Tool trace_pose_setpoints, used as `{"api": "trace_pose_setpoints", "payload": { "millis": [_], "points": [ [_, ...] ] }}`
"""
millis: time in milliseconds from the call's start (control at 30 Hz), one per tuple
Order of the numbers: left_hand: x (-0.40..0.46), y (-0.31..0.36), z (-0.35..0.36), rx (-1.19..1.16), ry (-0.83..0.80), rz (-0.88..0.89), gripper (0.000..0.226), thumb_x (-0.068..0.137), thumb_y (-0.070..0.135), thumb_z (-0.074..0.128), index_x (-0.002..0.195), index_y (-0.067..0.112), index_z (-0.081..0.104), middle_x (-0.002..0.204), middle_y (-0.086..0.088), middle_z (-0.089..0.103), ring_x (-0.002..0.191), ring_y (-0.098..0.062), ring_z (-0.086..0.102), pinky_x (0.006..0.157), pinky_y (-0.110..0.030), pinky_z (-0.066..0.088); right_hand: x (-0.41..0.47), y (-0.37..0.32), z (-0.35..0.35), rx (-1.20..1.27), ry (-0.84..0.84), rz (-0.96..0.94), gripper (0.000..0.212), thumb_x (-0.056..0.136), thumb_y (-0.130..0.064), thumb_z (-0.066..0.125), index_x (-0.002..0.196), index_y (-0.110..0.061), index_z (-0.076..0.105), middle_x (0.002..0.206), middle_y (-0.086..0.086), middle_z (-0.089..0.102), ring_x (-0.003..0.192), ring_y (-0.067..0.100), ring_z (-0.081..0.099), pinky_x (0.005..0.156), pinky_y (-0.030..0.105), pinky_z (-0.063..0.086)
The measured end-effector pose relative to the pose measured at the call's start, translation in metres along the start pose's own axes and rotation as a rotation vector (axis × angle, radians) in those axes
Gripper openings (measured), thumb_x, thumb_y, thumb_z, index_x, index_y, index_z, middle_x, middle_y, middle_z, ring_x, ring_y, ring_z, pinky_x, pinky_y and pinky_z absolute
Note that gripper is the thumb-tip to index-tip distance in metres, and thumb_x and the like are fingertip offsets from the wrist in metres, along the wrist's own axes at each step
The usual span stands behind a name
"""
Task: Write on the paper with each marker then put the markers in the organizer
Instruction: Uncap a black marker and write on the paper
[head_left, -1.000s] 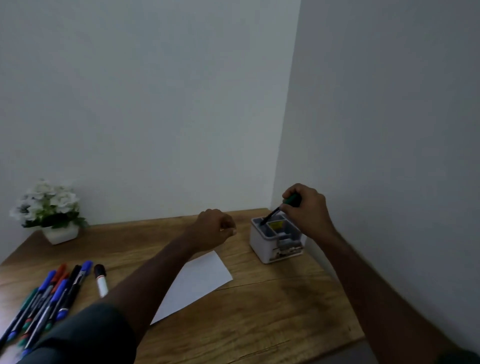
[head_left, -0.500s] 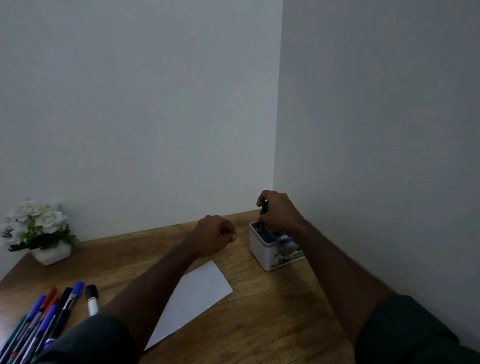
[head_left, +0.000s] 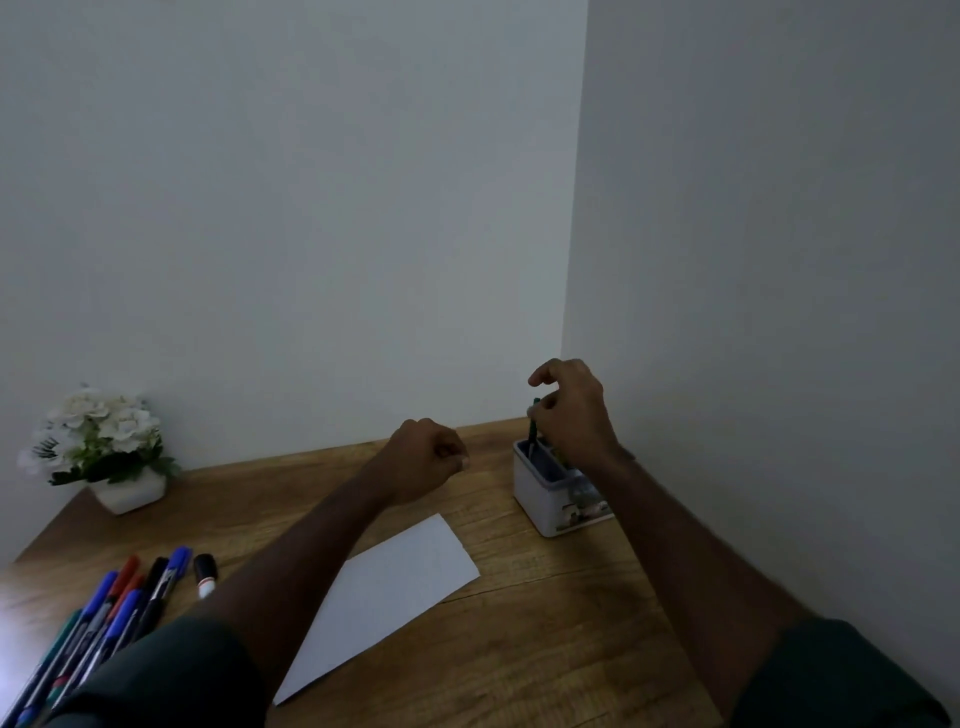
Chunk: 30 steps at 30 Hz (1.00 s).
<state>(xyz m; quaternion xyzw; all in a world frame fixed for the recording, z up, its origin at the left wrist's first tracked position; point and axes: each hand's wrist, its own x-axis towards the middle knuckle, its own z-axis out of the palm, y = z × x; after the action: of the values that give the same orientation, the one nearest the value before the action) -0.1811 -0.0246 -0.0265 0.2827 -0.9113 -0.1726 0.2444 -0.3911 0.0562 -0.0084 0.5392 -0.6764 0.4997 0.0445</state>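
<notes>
A white organizer (head_left: 545, 501) stands at the table's far right, near the wall corner. A dark green marker (head_left: 533, 428) stands upright in its back left compartment. My right hand (head_left: 571, 410) hovers just above it with the fingers spread, the fingertips beside the marker's top. My left hand (head_left: 427, 460) is a closed fist resting on the table left of the organizer, with nothing visible in it. A white sheet of paper (head_left: 400, 587) lies under my left forearm. Several blue, red, black and green markers (head_left: 111, 610) lie at the near left.
A short white marker with a black cap (head_left: 204, 574) lies beside the marker group. A white pot of white flowers (head_left: 106, 449) stands at the back left against the wall. Walls close the table (head_left: 545, 639) at the back and right.
My right hand carried the green marker into the organizer, stood it upright, and has spread its fingers above it. The left fist stayed in place.
</notes>
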Motion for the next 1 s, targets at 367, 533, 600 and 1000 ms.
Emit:
{"api": "trace_pose_setpoints", "payload": {
  "millis": [367, 533, 600, 1000],
  "points": [
    [-0.102, -0.057, -0.063, 0.105, 0.077, -0.177, 0.010, 0.085, 0.024, 0.070, 0.091, 0.018, 0.075, 0.087, 0.007, 0.072, 0.077, -0.003, 0.063, 0.071, -0.021, 0.051, -0.087, -0.097, 0.092, 0.102, -0.389, -0.269, 0.017, 0.078, -0.006, 0.073, 0.084, -0.020, 0.064, 0.090, -0.005, 0.063, 0.071, -0.001, 0.051, 0.064, 0.011, 0.038],
    [-0.174, -0.098, -0.095, 0.166, 0.106, -0.269, 0.006, 0.078, 0.024, 0.068, 0.077, 0.026, 0.073, 0.076, 0.014, 0.068, 0.071, -0.005, 0.062, 0.068, -0.029, 0.051, -0.129, -0.139, 0.143, 0.107, -0.623, -0.280, 0.013, 0.081, -0.017, 0.069, 0.078, -0.027, 0.061, 0.088, -0.006, 0.064, 0.082, 0.009, 0.059, 0.073, 0.032, 0.054],
    [-0.195, -0.109, -0.104, 0.196, 0.121, -0.318, 0.008, 0.078, 0.018, 0.069, 0.077, 0.022, 0.076, 0.072, 0.015, 0.066, 0.069, -0.003, 0.061, 0.066, -0.024, 0.047, -0.143, -0.157, 0.160, 0.062, -0.659, -0.292, 0.001, 0.082, -0.024, 0.066, 0.083, -0.023, 0.066, 0.090, -0.004, 0.068, 0.086, 0.013, 0.062, 0.079, 0.039, 0.055],
    [-0.239, -0.136, -0.111, 0.374, 0.170, -0.365, 0.028, 0.085, 0.039, 0.065, 0.112, 0.043, 0.064, 0.111, 0.024, 0.049, 0.112, -0.002, 0.030, 0.094, -0.035, 0.026, -0.172, -0.199, 0.199, -0.074, -0.488, -0.195, 0.017, 0.082, -0.030, 0.060, 0.090, -0.018, 0.068, 0.086, -0.002, 0.066, 0.079, 0.015, 0.061, 0.071, 0.035, 0.055]
  ]
}}
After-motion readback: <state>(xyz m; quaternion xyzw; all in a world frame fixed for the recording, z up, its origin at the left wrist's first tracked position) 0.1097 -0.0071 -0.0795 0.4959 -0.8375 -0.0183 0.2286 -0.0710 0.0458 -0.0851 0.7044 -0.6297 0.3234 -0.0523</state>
